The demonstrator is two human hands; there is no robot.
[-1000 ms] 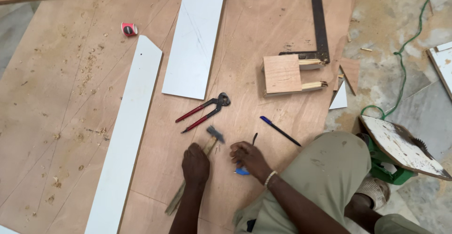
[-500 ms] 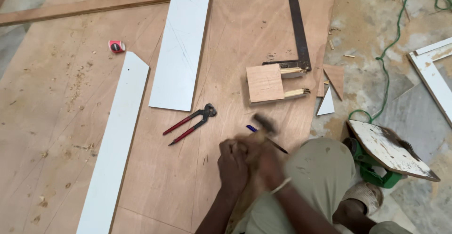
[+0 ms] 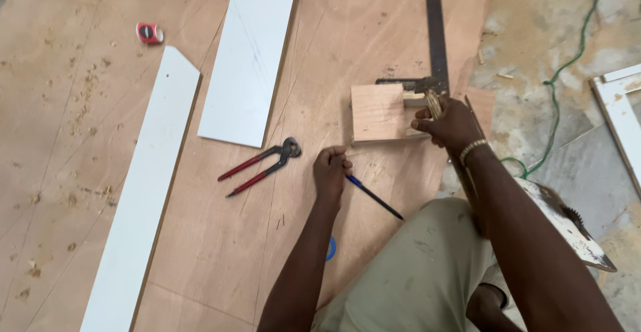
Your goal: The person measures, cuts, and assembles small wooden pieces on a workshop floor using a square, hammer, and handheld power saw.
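Your hands have separated: right hand (image 3: 453,123) now grips a wooden handle (image 3: 435,103) beside the wood block (image 3: 378,113); left hand (image 3: 332,170), fisted, holds the pencil (image 3: 374,197), pincers (image 3: 260,166) left of the block.

No packages, signs or screens anywhere on the plywood floor; the nearest thing to a label is the pale sticker on the small red tape measure (image 3: 149,33), upper left
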